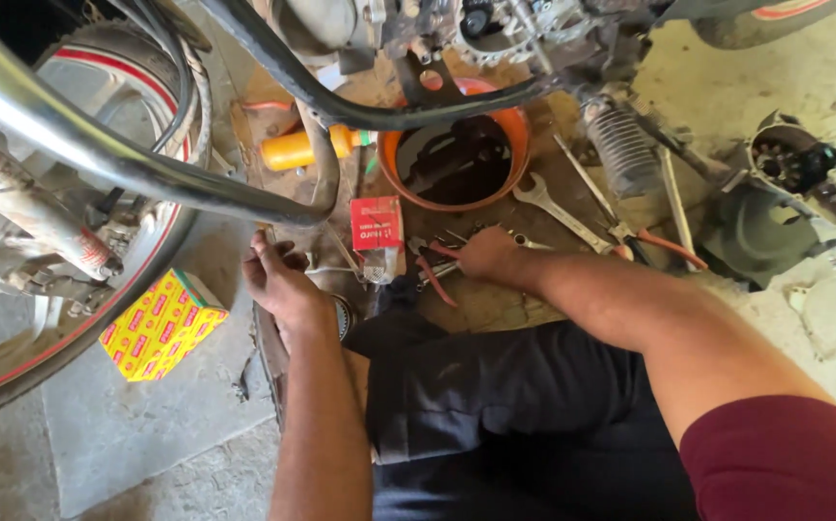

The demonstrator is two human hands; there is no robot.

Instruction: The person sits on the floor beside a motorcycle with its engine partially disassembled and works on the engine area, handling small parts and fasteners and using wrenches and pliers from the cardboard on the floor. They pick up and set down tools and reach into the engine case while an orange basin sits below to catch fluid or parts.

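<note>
Floor (148, 425), concrete | beyond my right hand (484, 256): orange basin (514, 125), spanner (558, 207) | between my hands: red carton (377, 223) | left of my left hand (283, 282): yellow box (161, 325)

Single view, head-worn camera. Looks steeply down from above seated person onto own lap and floor ahead. Close range: forearms fill lower frame, left hand (278, 280) and right hand (484, 253) near centre. Top edge catches motorcycle frame (148, 174) and engine underside, very near lens. Wheel (13, 357) at left edge, concrete floor (148, 425) below. No second view to share.
</note>
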